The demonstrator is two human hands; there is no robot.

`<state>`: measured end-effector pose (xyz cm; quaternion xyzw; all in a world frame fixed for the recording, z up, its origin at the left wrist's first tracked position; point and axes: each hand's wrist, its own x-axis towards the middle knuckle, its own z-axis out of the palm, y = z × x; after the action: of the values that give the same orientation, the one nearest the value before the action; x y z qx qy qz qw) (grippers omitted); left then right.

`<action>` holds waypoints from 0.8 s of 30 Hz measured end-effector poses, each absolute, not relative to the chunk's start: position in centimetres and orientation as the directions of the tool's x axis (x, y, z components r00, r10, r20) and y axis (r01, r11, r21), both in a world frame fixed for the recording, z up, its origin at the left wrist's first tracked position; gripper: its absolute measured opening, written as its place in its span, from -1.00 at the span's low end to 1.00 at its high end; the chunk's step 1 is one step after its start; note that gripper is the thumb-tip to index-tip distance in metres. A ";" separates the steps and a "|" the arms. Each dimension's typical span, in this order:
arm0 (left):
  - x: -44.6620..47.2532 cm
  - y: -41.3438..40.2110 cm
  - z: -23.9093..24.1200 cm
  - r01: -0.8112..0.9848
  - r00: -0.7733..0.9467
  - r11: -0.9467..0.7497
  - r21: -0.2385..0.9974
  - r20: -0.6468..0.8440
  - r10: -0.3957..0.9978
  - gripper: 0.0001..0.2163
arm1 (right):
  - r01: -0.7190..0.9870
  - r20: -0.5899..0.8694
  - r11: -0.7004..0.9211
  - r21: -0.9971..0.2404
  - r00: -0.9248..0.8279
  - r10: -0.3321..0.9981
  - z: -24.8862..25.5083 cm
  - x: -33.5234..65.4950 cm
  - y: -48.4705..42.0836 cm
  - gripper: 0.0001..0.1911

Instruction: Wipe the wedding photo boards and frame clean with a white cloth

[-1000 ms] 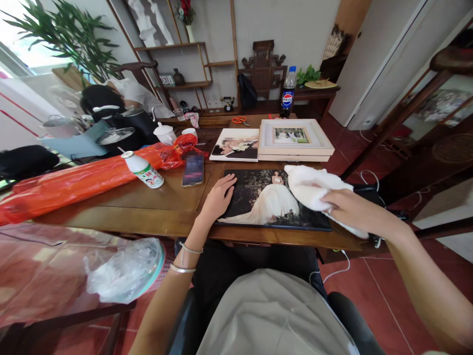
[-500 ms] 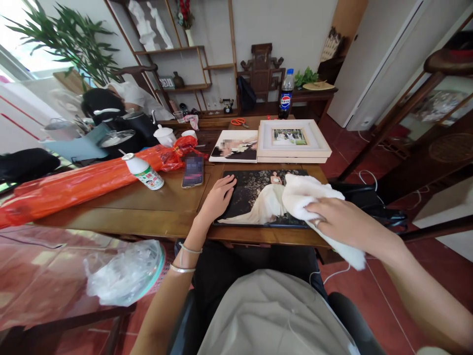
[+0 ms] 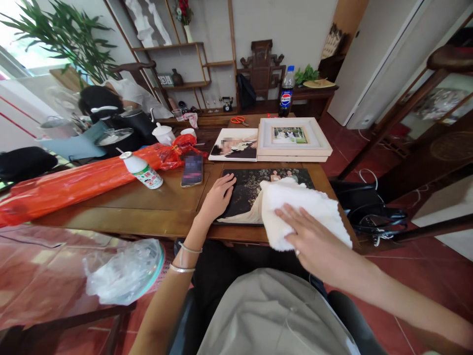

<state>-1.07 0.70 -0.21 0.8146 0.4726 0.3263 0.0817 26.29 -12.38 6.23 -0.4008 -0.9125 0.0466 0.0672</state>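
A dark photo panel [image 3: 242, 195] lies flat on the wooden table, showing a figure in a long pale gown and another figure. My left hand [image 3: 219, 195] rests on its left edge with the fingers stretched out flat. A fluffy white cloth [image 3: 318, 202] is spread over the panel's right part and hides much of it. The cloth also reaches past the panel's lower right edge. On top of the cloth lies my right hand [image 3: 306, 236], its fingers stretched out and pressed down, slightly blurred. The palm side is hidden.
Behind the panel stand a white-framed picture [image 3: 269, 140] on a stack and another photo panel [image 3: 225, 153]. A phone [image 3: 192, 170], a white bottle [image 3: 142, 170] and a long red wrapped bundle [image 3: 74, 180] lie left. Scissors [image 3: 239, 120] and a cola bottle [image 3: 286, 93] are farther back.
My right hand has gone from gripping the bunched cloth to lying flat on it. The cloth has spread out and shifted left over the panel. My left hand stays put.
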 end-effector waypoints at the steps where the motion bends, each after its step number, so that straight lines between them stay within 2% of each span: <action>1: -1.1 0.7 -0.2 0.717 0.343 -0.542 0.439 0.454 0.822 -0.66 | 0.711 0.081 0.685 -0.158 -0.682 0.727 6.3 26.0 -13.2 -0.62; 6: -1.3 0.9 -0.3 0.712 0.361 -0.559 0.424 0.462 0.810 -0.66 | 0.642 0.103 0.732 -0.230 -0.732 0.674 5.9 24.0 -13.2 -0.65; 9: -1.3 0.9 -0.3 0.707 0.360 -0.559 0.432 0.460 0.811 -0.66 | 0.677 0.116 0.698 -0.234 -0.693 0.712 6.0 23.7 -11.9 -0.64; 16: -1.2 0.8 -0.2 0.702 0.360 -0.562 0.438 0.463 0.810 -0.65 | 0.922 0.109 0.374 -0.097 -0.363 0.925 6.4 29.0 -7.2 -0.62; 19: -1.2 0.8 -0.2 0.707 0.358 -0.559 0.433 0.461 0.812 -0.66 | 0.964 0.112 0.259 -0.056 -0.252 0.961 6.1 31.0 -4.6 -0.61; 21: -1.2 0.8 -0.2 0.709 0.355 -0.556 0.433 0.463 0.812 -0.66 | 0.959 0.156 0.281 -0.041 -0.272 0.950 5.8 30.7 -3.8 -0.59; 24: -1.2 0.8 -0.3 0.707 0.350 -0.556 0.438 0.466 0.813 -0.66 | 0.917 0.217 0.399 -0.030 -0.383 0.898 5.3 28.2 -4.8 -0.60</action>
<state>-1.18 0.78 -0.29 0.8178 0.4645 0.3302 0.0801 28.16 -4.77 5.28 -0.5463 -0.8303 -0.0475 0.0993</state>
